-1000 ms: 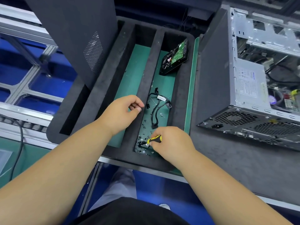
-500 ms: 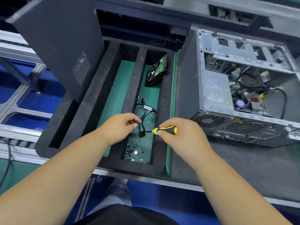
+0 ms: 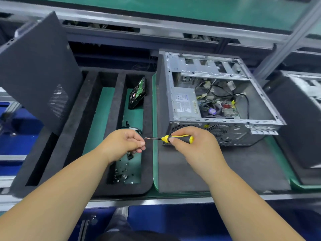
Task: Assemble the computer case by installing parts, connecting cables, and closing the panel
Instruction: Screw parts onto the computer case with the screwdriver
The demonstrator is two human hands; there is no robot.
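Observation:
An open computer case [image 3: 217, 101] lies on a dark mat at the right, its power supply, cables and board exposed. My right hand [image 3: 194, 145] grips a yellow and black screwdriver [image 3: 177, 138] whose tip points left. My left hand [image 3: 125, 143] has its fingertips pinched together right at that tip; anything between them is too small to see. A hard drive [image 3: 138, 93] leans at the far end of the black foam tray [image 3: 73, 136]. Loose screws [image 3: 122, 176] and black cables [image 3: 137, 130] lie in the tray's right slot.
The case's dark side panel [image 3: 38, 70] stands tilted in the tray's left slot. A second case [image 3: 302, 108] sits at the far right edge. The dark mat [image 3: 182, 171] stretches in front of the open case. A metal rail runs along the bench's near edge.
Both hands rose out of the tray's screw slot and came together over its right edge. The screwdriver now points at my left fingertips. The camera has tilted up and to the right.

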